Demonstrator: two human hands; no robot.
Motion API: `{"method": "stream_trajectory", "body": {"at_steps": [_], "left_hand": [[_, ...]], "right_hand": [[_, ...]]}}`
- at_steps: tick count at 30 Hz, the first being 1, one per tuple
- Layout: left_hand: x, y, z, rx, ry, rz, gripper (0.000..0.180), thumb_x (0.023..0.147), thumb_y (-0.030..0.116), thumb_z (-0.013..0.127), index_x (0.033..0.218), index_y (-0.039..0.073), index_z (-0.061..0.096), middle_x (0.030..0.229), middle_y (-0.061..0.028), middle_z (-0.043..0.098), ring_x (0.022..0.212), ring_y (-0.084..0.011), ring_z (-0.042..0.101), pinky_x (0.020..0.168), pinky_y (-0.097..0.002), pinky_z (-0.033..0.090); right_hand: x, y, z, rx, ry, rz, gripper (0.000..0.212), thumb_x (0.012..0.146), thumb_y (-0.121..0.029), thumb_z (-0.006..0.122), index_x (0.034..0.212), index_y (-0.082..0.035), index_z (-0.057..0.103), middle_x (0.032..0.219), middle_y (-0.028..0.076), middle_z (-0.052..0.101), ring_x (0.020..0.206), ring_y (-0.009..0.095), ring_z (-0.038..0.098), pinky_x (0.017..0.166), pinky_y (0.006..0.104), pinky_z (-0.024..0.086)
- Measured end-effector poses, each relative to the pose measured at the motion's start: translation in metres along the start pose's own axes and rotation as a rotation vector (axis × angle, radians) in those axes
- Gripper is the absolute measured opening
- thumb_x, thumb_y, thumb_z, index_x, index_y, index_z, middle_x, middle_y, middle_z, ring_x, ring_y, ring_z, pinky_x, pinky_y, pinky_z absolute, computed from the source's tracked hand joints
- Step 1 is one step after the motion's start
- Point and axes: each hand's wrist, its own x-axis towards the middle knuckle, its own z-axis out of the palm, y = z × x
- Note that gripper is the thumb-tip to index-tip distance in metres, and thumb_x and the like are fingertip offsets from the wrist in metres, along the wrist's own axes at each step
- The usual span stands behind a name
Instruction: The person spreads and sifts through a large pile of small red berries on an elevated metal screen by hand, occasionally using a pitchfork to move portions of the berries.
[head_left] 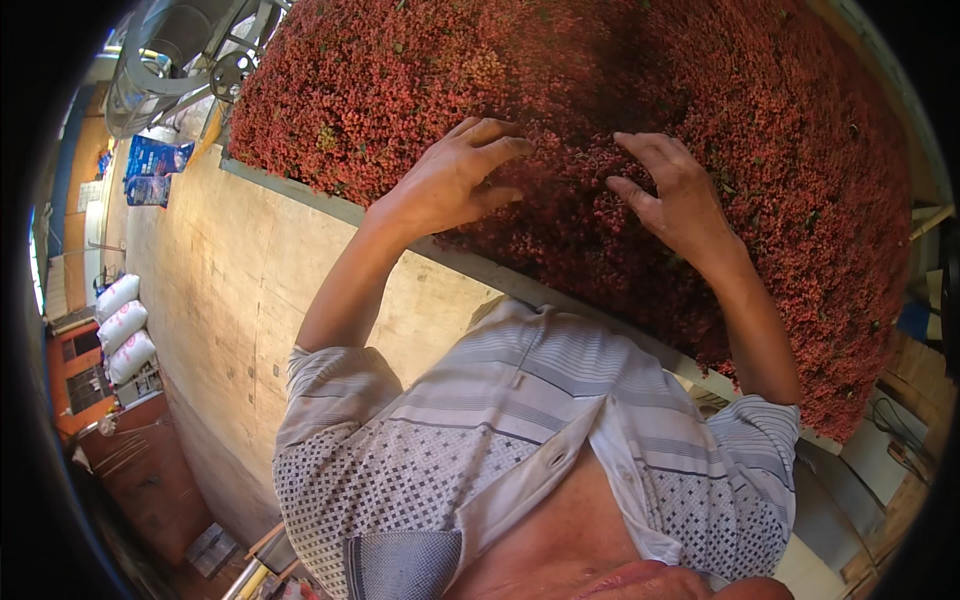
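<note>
A large heap of small reddish berries on stems (400, 90), with bits of green among them, lies spread in front of me. Over its near part is my left hand (465, 172), thumb and fingers apart, holding nothing that I can see. My right hand (668, 187) faces it from the other side, its fingers also spread and curved toward the left. Between the two hands some berry clusters look blurred, as if in motion. Whether the fingertips touch the berries I cannot tell for certain.
A grey edge (290, 190) borders the heap on my side. Metal machinery with a wheel (231, 75) stands at the far left, near blue packages (155, 165). Stacked white sacks (124, 328) lie on the left beyond the pale floor (215, 290). A cable (893, 425) is at the right.
</note>
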Motion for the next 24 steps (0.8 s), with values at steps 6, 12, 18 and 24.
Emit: {"method": "stream_trajectory", "body": {"at_steps": [6,12,18,24], "left_hand": [[0.007,-0.011,0.035,-0.013,-0.166,0.11,0.028,0.081,0.016,0.073,0.106,0.005,0.068,0.105,-0.0141,0.063,0.105,-0.0369,0.059,0.094,-0.0461,0.05],[0.031,0.0,0.025,0.034,-0.249,-0.018,0.034,0.081,0.014,0.071,0.113,0.005,0.066,0.11,-0.0169,0.063,0.108,-0.0362,0.061,0.094,-0.0458,0.052],[0.036,-0.014,0.03,-0.037,-0.378,-0.016,0.034,0.083,0.018,0.069,0.113,0.003,0.067,0.115,-0.0214,0.064,0.109,-0.0396,0.062,0.092,-0.047,0.054],[0.029,-0.022,0.044,-0.228,-0.181,-0.044,0.024,0.085,0.018,0.073,0.101,0.003,0.064,0.095,-0.0162,0.06,0.092,-0.0377,0.061,0.078,-0.0469,0.052]], "right_hand": [[-0.011,0.005,0.034,0.101,-0.205,-0.053,0.037,0.084,-0.019,0.076,0.116,-0.003,0.065,0.107,0.016,0.062,0.101,0.036,0.063,0.089,0.0435,0.055],[0.005,0.008,-0.002,0.334,-0.313,0.059,0.039,0.092,-0.018,0.072,0.127,-0.003,0.064,0.13,0.018,0.062,0.119,0.035,0.062,0.099,0.0398,0.052],[0.108,0.101,-0.074,-0.194,-0.067,0.214,0.08,0.091,-0.037,0.075,0.154,-0.006,0.036,0.155,0.022,0.042,0.142,0.039,0.043,0.116,0.0485,0.04],[0.253,0.242,-0.078,-0.365,-0.208,0.529,0.12,0.076,-0.054,0.084,0.163,-0.012,0.015,0.165,0.022,0.021,0.148,0.042,0.032,0.117,0.0561,0.038]]}}
